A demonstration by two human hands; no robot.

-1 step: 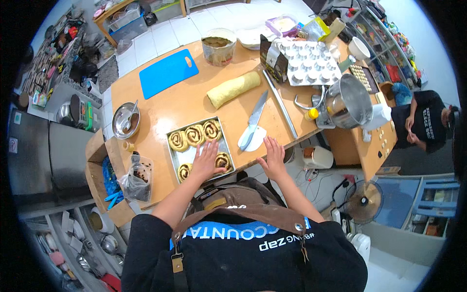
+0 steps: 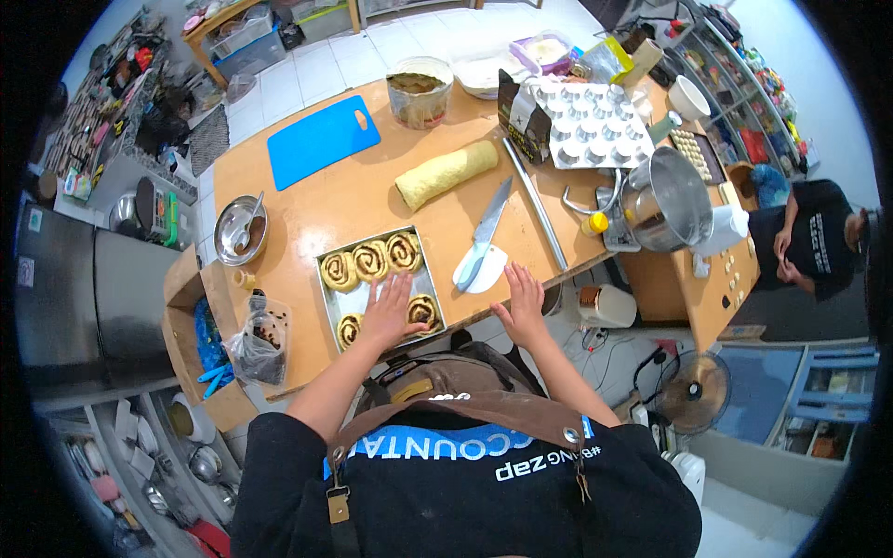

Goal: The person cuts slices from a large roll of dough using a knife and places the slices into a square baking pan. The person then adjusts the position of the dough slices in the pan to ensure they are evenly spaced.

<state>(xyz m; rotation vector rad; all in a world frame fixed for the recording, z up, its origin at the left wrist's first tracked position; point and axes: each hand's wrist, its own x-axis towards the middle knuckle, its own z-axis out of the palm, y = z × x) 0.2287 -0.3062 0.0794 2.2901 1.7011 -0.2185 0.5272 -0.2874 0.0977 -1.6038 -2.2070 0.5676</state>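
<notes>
Over the near middle of a square metal baking pan [image 2: 322,302] is my left hand [image 2: 387,312], fingers stretched out and holding nothing. Three swirled dough rolls, one of them a spiral roll [image 2: 370,260], line the far side of the pan. Two more sit along its near side, at the left [image 2: 350,329] and at the right [image 2: 423,312], close to my thumb. My right hand [image 2: 523,305] rests open at the table's front edge, beside a white dough scraper [image 2: 490,271]. A knife [image 2: 490,223] lies with its handle across the scraper. Beyond it stretches a filled dough log [image 2: 448,174].
A blue cutting board [image 2: 323,141], tub [image 2: 419,93] and steel bowl with spoon [image 2: 231,244] stand around the table [image 2: 307,206]. To the right are a metal rod [image 2: 535,205], muffin tin [image 2: 595,126] and mixer bowl [image 2: 667,200]. Another person [image 2: 819,232] works at the far right.
</notes>
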